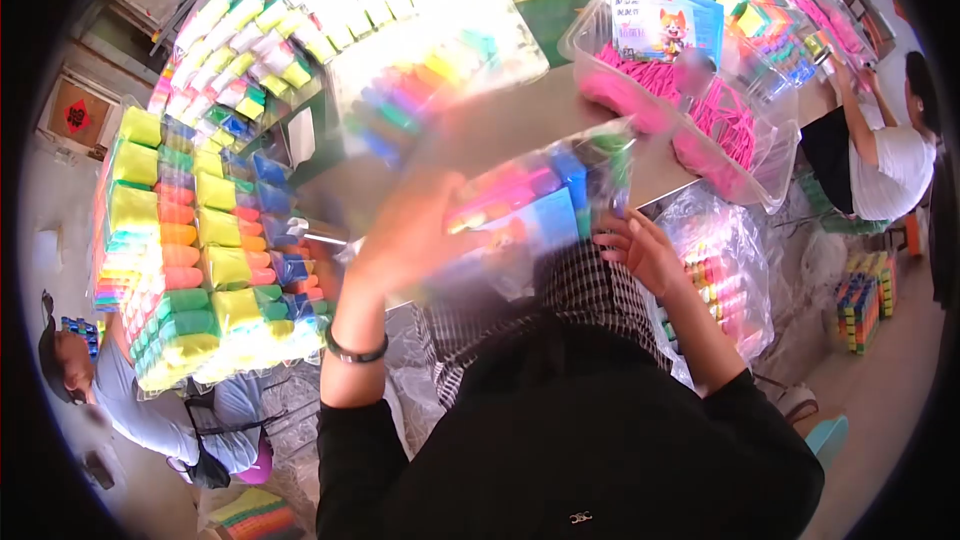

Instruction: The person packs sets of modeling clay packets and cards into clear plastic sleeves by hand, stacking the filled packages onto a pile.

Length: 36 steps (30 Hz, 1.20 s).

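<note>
A clear plastic bag [530, 185] packed with brightly coloured soft blocks, perhaps modelling clay, is held tilted above my lap. A blue picture card [548, 225] shows through its near side. My left hand [415, 235], smeared by motion, grips the bag's left end with thumb and fingers around it. At the right end, the bent fingers of my right hand [640, 248] hold the loose edge of the plastic. Beyond them on the table is a white tray [520, 50] with coloured blocks, partly blurred.
At right stands a clear tub [775, 155] of pink strips [722, 115] with picture cards [668, 25] on it. Stacked filled packs [215, 230] rise at left. Another bag of packs [715, 285] lies by my right arm. Co-workers sit left [150, 400] and right [890, 165].
</note>
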Available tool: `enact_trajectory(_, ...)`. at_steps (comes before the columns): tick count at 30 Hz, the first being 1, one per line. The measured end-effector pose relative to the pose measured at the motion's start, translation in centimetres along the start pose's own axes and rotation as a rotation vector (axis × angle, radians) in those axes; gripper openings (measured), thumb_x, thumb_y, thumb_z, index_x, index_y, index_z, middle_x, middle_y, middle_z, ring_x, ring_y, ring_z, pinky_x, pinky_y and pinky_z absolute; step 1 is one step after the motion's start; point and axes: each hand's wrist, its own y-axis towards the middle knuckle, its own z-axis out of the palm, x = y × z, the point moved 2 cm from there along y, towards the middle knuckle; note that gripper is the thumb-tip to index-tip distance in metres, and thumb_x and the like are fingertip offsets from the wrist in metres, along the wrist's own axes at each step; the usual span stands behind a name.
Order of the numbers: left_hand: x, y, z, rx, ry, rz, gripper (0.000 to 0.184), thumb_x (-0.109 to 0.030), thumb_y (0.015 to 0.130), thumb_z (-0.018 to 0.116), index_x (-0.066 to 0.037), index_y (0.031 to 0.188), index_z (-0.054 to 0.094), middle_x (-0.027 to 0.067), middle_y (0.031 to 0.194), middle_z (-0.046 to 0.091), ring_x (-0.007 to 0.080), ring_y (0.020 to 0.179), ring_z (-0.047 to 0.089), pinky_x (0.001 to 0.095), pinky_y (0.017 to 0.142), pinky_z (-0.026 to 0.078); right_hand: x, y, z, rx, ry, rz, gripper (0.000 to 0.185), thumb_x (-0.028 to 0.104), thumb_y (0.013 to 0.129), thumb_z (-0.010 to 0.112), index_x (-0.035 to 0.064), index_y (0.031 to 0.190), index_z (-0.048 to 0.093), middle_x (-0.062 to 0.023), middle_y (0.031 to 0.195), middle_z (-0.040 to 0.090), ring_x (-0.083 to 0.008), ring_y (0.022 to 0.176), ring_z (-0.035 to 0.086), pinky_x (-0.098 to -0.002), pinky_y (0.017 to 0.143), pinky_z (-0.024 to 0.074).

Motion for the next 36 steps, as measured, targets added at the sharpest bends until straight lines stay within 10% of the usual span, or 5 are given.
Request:
enact_trajectory(4,-1.3,-2.8,6.3,-0.369,0.69,0.095,0.068,-0.029,0.072,0.072,-0.007,0.13,0.044,0.0133,0.114,0.053,0.029,0.097,0.05,0.0438,0.085,0.041,0.4,-0.2,3.3,0.169,-0.759,0.133,0.026,0.021,0.095,0.051,0.0005,0.103,0.065,-0.0091,0.099,0.067,-0.0155,0.086,0.064,-0.0291,0.068,0.0526)
enact_trajectory(7,0.8,-4.1,13.8,-0.193,0.691,-0.064,0.06,-0.022,0.078,0.064,-0.006,0.133,0.045,0.0106,0.135,0.043,0.0288,0.11,0.047,0.0432,0.091,0.039,1.5,-0.3,8.2,0.443,-1.192,-0.624,0.019,0.006,0.081,0.065,0.0019,0.099,0.065,-0.0113,0.089,0.066,-0.0254,0.084,0.064,-0.033,0.073,0.0529)
enact_trajectory(19,2.3,-5.0,11.8,-0.318,0.382,-0.125,0.061,-0.025,0.079,0.067,0.002,0.13,0.045,0.0172,0.133,0.048,0.0347,0.126,0.043,0.0486,0.105,0.031,0.6,5.2,4.9,0.214,-1.942,-0.9,0.057,0.009,0.075,0.064,0.0035,0.129,0.047,-0.0121,0.138,0.044,-0.0318,0.132,0.037,-0.0439,0.106,0.0322)
enact_trajectory(33,5.7,-8.6,12.6,-0.543,0.208,-0.515,0.103,-0.031,0.065,0.082,0.002,0.142,0.022,0.0281,0.141,0.03,0.0439,0.129,0.033,0.0453,0.106,0.031,0.1,4.3,2.9,-0.132,-1.299,-0.504,0.065,-0.006,0.073,0.055,0.0051,0.136,0.038,-0.0251,0.141,0.032,-0.0398,0.129,0.037,-0.0408,0.105,0.034)
enact_trajectory(36,5.2,-8.6,10.5,-0.536,0.279,-0.441,0.104,-0.023,0.064,0.082,0.002,0.143,0.018,0.0269,0.141,0.03,0.0438,0.126,0.036,0.0447,0.103,0.034,3.7,3.1,4.5,0.112,-0.302,-0.363,0.071,0.01,0.077,0.057,0.0042,0.142,0.029,-0.0182,0.145,0.032,-0.0297,0.135,0.032,-0.0386,0.11,0.0254)
